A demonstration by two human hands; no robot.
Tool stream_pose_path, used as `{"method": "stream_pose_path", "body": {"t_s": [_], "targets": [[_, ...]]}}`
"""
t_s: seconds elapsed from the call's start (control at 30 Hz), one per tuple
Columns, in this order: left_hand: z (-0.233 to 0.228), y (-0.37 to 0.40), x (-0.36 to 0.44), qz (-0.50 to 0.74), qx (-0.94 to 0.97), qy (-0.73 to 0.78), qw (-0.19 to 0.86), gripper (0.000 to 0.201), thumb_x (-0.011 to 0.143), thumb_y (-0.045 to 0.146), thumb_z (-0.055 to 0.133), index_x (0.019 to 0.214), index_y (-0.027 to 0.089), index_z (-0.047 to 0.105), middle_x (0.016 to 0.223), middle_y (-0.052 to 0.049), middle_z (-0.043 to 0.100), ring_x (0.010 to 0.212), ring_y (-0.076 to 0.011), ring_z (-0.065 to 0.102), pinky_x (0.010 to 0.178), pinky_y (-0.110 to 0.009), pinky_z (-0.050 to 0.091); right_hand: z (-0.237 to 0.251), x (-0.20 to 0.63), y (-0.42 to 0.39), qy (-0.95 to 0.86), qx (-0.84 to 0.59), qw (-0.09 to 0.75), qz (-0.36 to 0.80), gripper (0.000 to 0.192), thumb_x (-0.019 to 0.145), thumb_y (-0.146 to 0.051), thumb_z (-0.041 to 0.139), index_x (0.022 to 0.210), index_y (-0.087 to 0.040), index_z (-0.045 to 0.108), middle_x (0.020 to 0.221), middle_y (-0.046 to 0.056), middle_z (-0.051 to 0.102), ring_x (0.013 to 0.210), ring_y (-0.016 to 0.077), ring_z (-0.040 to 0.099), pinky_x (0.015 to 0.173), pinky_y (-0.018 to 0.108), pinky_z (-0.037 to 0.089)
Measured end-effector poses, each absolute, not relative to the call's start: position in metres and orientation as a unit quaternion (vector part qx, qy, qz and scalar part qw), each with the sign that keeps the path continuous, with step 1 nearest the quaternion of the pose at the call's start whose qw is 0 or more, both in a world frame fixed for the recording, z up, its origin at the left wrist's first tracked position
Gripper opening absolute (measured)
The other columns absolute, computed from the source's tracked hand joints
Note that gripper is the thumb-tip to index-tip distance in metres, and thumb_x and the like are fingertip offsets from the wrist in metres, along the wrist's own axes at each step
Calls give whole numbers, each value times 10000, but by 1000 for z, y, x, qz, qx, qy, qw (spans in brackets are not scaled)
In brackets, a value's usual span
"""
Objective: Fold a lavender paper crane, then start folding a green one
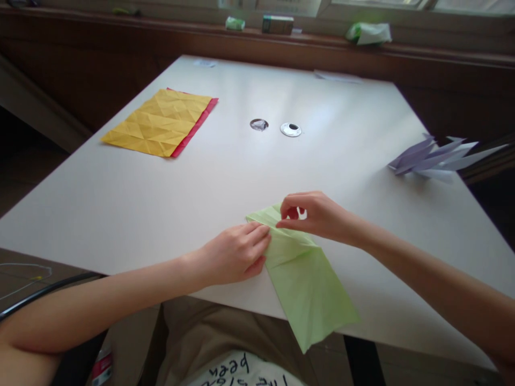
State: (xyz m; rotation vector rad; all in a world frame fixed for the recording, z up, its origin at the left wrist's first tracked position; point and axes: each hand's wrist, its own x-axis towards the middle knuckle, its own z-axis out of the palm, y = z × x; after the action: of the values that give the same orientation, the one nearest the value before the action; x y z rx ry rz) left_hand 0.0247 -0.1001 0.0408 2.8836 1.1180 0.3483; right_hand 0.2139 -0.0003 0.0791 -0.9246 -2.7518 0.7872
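Observation:
A light green sheet of paper (308, 284) lies at the near edge of the white table (241, 171), its lower corner hanging past the edge. My left hand (235, 252) pinches the sheet's left side at a fold. My right hand (314, 214) pinches the folded upper part between thumb and fingertips. Both hands meet at the top of the sheet.
A creased yellow sheet (159, 122) lies on a red sheet (197, 124) at the far left. Folded purple and white paper shapes (432, 158) sit at the right edge. Two round cable holes (290, 129) mark the middle. Small boxes (277, 24) stand on the window ledge.

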Motion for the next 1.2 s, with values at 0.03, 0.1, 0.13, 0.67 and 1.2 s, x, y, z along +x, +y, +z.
{"method": "stream_pose_path", "body": {"t_s": [0.03,0.1,0.13,0.67,1.2], "targets": [[42,-100,25,107,927,360,22,306,832,216,436,1068,62,555,1104,-131,566,1068,-235,511,909,-324,459,78,209,4,-918,-303,34,253,212,733,-352,618,645,-169,556,614,-18,551,547,81,458,507,200,329],[43,-99,24,104,929,356,23,311,832,221,437,1073,64,554,1089,-130,573,1063,-233,513,906,-322,460,74,199,11,-923,-302,-33,238,233,712,-364,628,616,-171,539,599,-23,535,548,82,426,497,203,281],[43,-99,24,103,930,352,18,317,832,221,437,1080,60,551,1083,-133,576,1062,-233,514,909,-321,457,74,195,13,-921,-300,-61,239,234,704,-357,630,602,-173,529,588,-27,529,551,83,421,499,204,271],[41,-106,29,71,934,344,-66,380,843,236,407,1135,24,525,1162,-172,561,1077,-247,518,900,-328,442,87,217,12,-912,-295,-224,173,276,645,-392,687,592,-189,508,589,-28,538,545,100,446,492,221,237],[40,-110,31,91,932,342,-75,363,818,181,420,1108,3,545,1167,-171,567,1091,-247,519,913,-323,432,86,247,8,-866,-365,-253,228,251,625,-393,666,575,-194,522,540,-47,535,504,93,452,474,223,259]]}}
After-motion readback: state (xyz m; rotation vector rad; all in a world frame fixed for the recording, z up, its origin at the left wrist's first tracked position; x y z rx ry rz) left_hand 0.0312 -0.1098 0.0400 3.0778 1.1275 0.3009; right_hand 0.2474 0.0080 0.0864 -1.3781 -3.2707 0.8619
